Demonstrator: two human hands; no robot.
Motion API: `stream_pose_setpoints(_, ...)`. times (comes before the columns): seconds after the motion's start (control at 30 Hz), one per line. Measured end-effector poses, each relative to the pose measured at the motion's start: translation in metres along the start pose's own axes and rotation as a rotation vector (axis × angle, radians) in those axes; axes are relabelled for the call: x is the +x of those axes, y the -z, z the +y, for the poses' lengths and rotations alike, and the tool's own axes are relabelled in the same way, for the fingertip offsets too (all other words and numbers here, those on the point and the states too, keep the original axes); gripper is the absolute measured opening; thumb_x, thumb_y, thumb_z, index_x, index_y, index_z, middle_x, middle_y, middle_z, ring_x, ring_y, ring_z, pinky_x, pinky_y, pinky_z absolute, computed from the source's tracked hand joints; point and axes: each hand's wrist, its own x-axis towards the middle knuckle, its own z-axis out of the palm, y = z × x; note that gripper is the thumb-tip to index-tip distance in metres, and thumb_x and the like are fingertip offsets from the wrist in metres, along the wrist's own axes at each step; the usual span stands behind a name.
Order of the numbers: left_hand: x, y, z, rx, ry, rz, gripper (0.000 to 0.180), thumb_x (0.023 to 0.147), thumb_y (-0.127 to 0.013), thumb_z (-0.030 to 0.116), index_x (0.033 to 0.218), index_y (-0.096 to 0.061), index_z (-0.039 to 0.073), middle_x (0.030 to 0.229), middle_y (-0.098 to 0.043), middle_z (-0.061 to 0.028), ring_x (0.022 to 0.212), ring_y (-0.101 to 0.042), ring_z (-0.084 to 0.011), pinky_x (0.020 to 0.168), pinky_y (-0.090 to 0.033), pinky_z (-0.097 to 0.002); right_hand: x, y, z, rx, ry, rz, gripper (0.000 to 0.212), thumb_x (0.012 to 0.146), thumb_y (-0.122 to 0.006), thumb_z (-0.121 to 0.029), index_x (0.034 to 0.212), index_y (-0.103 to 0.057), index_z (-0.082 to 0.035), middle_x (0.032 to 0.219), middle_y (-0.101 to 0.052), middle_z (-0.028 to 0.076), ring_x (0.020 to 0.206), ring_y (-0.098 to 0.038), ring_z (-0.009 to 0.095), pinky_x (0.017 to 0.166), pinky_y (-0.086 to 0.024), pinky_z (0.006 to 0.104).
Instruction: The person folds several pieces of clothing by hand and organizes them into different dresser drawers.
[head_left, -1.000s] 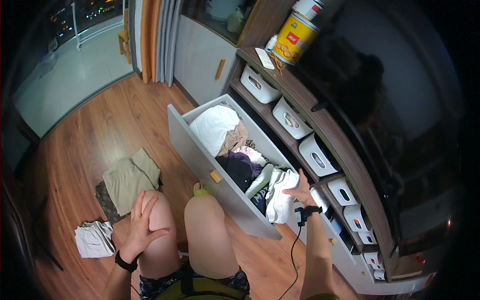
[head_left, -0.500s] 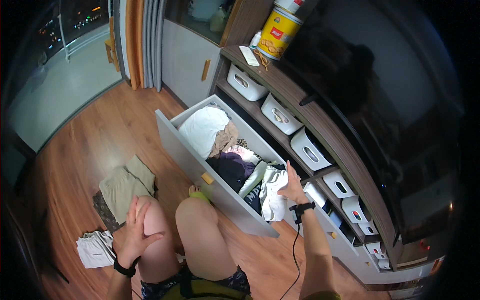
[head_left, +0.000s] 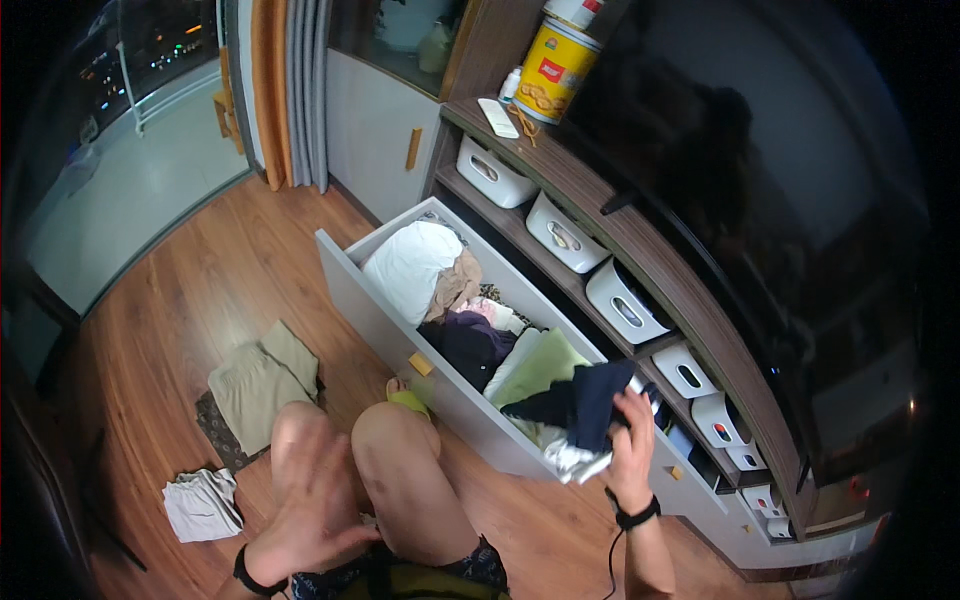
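At the near right end of the open drawer (head_left: 470, 424), my right hand (head_left: 632, 455) is closed on a navy garment (head_left: 592, 395), lifted and tilted toward the drawer front. A white garment (head_left: 575, 462) hangs bunched just below it; whether my fingers also hold that one I cannot tell. Beside them, a light green garment (head_left: 545, 362) lies exposed in the drawer. Further along sit dark and purple clothes (head_left: 470, 340), a brown cloth (head_left: 456, 285) and a puffy white item (head_left: 412, 262). My left hand (head_left: 315, 495), blurred and open with nothing in it, hovers over my lap.
Folded beige trousers (head_left: 255, 385) lie on the wooden floor, over a dark patterned cloth (head_left: 228, 440), with a folded light grey garment (head_left: 203, 505) nearby. Behind the drawer, shelves hold white bins (head_left: 565, 235) under a large dark screen (head_left: 740, 200). A cable trails from my right wristband.
My right hand has moved right and toward me, tipping up the white and navy clothes and exposing the light green one. My left hand has risen off my left knee and come nearer.
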Motion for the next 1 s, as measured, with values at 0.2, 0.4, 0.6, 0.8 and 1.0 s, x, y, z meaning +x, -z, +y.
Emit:
stream_pose_setpoints(0.2,0.051,-0.07,0.051,-0.356,-0.337,-0.145,0.095,0.07,-0.075,0.044,0.135,-0.027,-0.006,0.141,-0.024,-0.0289,0.132,-0.022,-0.0447,0.108,-0.019,-0.0516,0.013,0.036,-0.078,0.338,0.137,0.029,0.018,0.07,-0.065,-0.014,0.08,-0.052,-0.008,0.095,-0.063,0.01,0.096,-0.06,0.029,0.093,-0.043,0.0498)
stream_pose_setpoints(0.4,0.03,-0.106,0.044,-0.888,-0.127,-0.213,0.059,0.076,-0.069,0.02,0.127,-0.046,0.001,0.118,-0.054,-0.0141,0.111,-0.051,-0.024,0.095,-0.039,-0.0343,0.031,0.04,-0.118,0.614,-0.078,-0.165,0.055,0.063,-0.074,-0.02,0.112,-0.055,-0.004,0.126,-0.046,0.017,0.118,-0.041,0.038,0.1,-0.033,0.0487)
stream_pose_setpoints(0.6,0.036,-0.085,0.021,-0.757,-0.101,-0.062,0.053,0.079,-0.065,0.005,0.128,-0.047,0.004,0.114,-0.06,-0.0058,0.1,-0.056,-0.0115,0.084,-0.047,-0.0251,-0.006,-0.011,-0.075,1.166,-0.478,-0.085,0.094,0.072,-0.073,-0.028,0.145,-0.017,-0.009,0.149,-0.014,0.015,0.139,-0.012,0.033,0.111,-0.016,0.045)
stream_pose_setpoints(0.8,0.06,-0.081,0.042,-1.445,0.522,-0.155,0.052,0.078,-0.069,0.005,0.127,-0.048,0.004,0.118,-0.057,-0.0054,0.099,-0.057,-0.0129,0.084,-0.046,-0.0239,-0.062,-0.027,-0.078,2.08,-1.145,-0.348,0.083,0.089,-0.035,-0.064,0.146,-0.017,-0.005,0.148,-0.026,0.013,0.136,-0.026,0.023,0.112,-0.021,0.0387)
stream_pose_setpoints(1.0,0.058,-0.13,0.023,-0.587,0.022,-0.073,0.041,0.08,-0.068,0.012,0.116,-0.053,0.001,0.117,-0.055,-0.0097,0.109,-0.052,-0.018,0.093,-0.042,-0.0315,0.003,-0.004,-0.067,1.429,-1.034,-0.645,0.06,0.08,-0.073,-0.018,0.129,-0.044,0.001,0.118,-0.057,0.012,0.105,-0.055,0.019,0.092,-0.045,0.0324)
